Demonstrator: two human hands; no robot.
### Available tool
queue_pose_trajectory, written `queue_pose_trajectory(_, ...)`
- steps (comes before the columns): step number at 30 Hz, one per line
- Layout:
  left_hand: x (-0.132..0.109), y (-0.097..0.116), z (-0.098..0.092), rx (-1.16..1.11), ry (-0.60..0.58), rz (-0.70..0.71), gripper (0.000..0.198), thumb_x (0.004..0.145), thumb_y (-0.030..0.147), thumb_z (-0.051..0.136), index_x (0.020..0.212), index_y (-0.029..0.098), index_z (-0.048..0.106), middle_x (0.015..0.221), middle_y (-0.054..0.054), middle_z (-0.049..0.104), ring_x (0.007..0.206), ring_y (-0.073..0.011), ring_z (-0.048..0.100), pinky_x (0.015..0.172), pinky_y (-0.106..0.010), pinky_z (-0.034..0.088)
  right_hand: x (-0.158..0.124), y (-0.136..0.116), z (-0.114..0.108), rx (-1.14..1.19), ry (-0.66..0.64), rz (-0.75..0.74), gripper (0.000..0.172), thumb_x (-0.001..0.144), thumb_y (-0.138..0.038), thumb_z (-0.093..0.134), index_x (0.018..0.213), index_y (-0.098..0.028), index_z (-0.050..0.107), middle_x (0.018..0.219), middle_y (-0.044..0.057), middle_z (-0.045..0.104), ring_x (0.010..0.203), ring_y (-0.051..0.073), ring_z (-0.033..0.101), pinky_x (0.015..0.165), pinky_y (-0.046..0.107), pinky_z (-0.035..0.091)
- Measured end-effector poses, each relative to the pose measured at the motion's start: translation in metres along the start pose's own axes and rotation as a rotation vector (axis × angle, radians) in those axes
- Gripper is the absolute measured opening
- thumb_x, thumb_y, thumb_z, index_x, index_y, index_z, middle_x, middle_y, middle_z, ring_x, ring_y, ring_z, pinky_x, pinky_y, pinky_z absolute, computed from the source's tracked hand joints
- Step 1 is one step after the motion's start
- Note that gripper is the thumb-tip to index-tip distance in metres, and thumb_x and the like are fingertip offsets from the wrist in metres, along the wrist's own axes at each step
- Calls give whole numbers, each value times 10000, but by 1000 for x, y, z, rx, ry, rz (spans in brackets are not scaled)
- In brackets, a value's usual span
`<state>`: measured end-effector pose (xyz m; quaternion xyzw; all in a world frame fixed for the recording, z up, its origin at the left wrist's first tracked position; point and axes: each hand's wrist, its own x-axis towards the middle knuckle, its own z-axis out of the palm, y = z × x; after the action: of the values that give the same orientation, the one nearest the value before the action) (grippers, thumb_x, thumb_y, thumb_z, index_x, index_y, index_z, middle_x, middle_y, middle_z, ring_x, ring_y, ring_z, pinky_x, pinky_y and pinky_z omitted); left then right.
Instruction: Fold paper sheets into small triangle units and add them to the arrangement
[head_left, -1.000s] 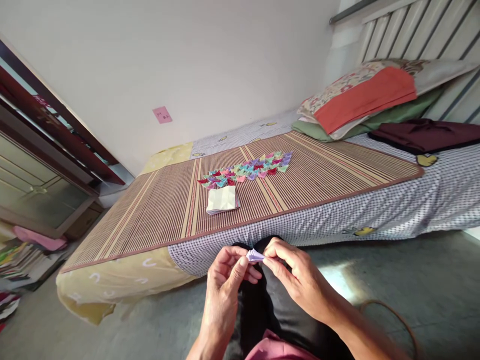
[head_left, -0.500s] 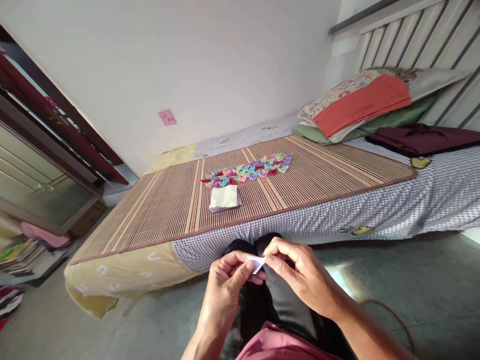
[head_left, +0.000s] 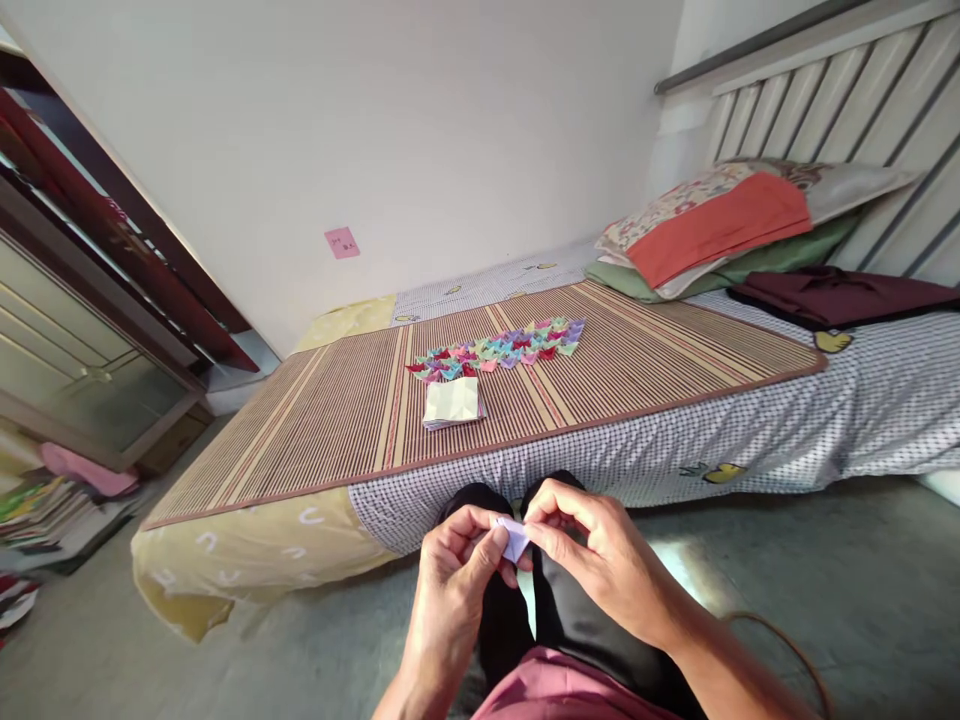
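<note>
A small folded piece of pale lilac paper (head_left: 514,538) is pinched between both my hands above my knees. My left hand (head_left: 454,590) grips its left side with thumb and fingers closed. My right hand (head_left: 600,570) pinches its right side, fingers curled. On the striped bamboo mat (head_left: 637,350) on the bed lie a stack of pale square papers (head_left: 452,402) and, behind it, several rows of small folded coloured paper pieces (head_left: 499,350).
The low bed (head_left: 862,400) has a checked sheet, stacked pillows (head_left: 720,215) and a dark maroon cloth (head_left: 840,295) at the right. A cabinet (head_left: 67,360) and piled books (head_left: 37,510) stand at the left. A pink note (head_left: 342,243) sticks to the wall. Grey floor lies below.
The view has tilted down slightly. My hands have shifted a little lower over my knees, still working the lilac paper between their fingertips.
</note>
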<state>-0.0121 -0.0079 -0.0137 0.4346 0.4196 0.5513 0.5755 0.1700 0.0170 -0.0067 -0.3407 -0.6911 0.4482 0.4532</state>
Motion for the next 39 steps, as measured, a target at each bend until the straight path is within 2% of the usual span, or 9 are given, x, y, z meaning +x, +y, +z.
queue_pose_trajectory(8,25,2,-4,-75,57,-20,308,841,410,890,839,144,733,718,-50,753,612,-141,686,563,-215,524,29,10,-1,26,-22,-40,252,1071,-300,598,842,-203,635,771,-11,641,700,140,598,671,253,467)
queue_pose_trajectory(16,56,7,-8,-53,69,-81,295,855,414,878,840,150,747,796,-62,784,687,-168,734,698,-272,600,56,29,-9,34,20,-19,213,1072,-307,604,887,-213,651,774,-15,654,693,139,609,656,245,490)
queue_pose_trajectory(21,69,11,-1,178,40,-41,296,919,442,798,830,168,732,727,-54,748,680,-184,692,685,-280,556,70,35,-15,-37,102,-104,154,1076,-260,585,960,-226,681,870,14,682,788,165,665,726,269,535)
queue_pose_trajectory(25,76,15,4,389,29,12,339,979,458,711,777,186,706,695,-41,685,663,-173,601,652,-274,498,80,34,-16,-46,53,-132,183,1056,-203,584,886,-233,643,829,4,648,711,155,630,664,268,522)
queue_pose_trajectory(32,82,9,2,546,77,106,299,989,382,685,747,207,698,704,-27,664,667,-174,594,656,-271,471,88,40,-10,-143,112,-143,188,960,-107,577,820,-232,569,763,-20,592,699,149,587,652,264,484)
queue_pose_trajectory(35,81,6,2,498,83,98,297,986,380,686,744,208,683,702,-21,662,662,-170,593,652,-268,475,88,41,-8,-167,138,-157,184,949,-103,566,821,-235,553,756,-24,584,695,147,583,650,258,484)
queue_pose_trajectory(39,82,5,4,284,94,12,315,956,440,735,761,198,682,684,-26,690,653,-166,607,666,-271,494,88,41,-7,-201,176,-189,185,952,-115,563,823,-245,541,754,-19,588,682,153,578,645,267,496)
